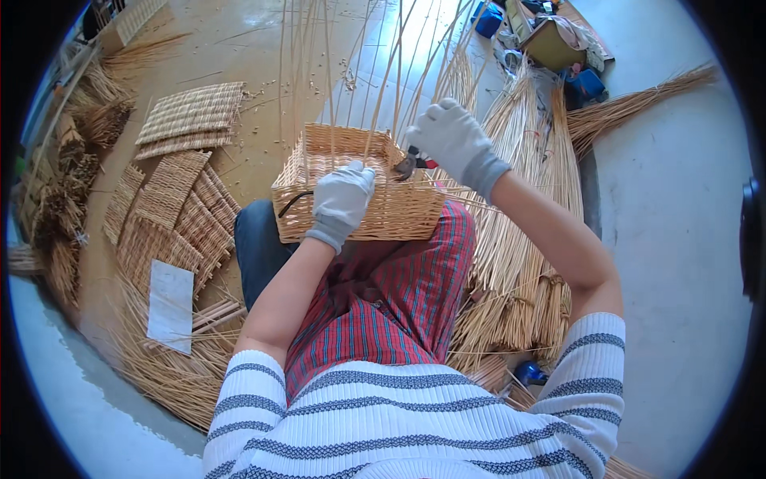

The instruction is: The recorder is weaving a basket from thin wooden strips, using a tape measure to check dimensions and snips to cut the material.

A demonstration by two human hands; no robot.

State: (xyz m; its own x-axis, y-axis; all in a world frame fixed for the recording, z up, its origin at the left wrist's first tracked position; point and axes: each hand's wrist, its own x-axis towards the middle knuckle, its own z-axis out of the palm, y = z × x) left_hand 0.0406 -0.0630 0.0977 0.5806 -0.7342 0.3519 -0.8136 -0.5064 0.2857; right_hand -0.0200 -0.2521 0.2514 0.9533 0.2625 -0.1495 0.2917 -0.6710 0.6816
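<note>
A rectangular wicker basket [391, 209] rests on my lap, with long upright canes rising from its rim. My left hand [345, 199], in a white glove, is closed over the near rim by the base of an upright cane; its fingertips are partly hidden. Above the basket's right corner, my gloved right hand [455, 142] is closed around pruning shears [405, 166]. Their dark jaws touch or nearly touch the rim, and a bit of red handle shows below my fist. A thin black curved piece [294, 203] sticks out of the basket's left front side.
Several woven panels [171, 189] lie on the floor at left, near a white paper sheet [170, 306]. Long cane bundles [519, 231] spread along my right side. Darker bundles [70, 176] line the left edge. A blue container [487, 19] and an olive bin [554, 49] stand at far right.
</note>
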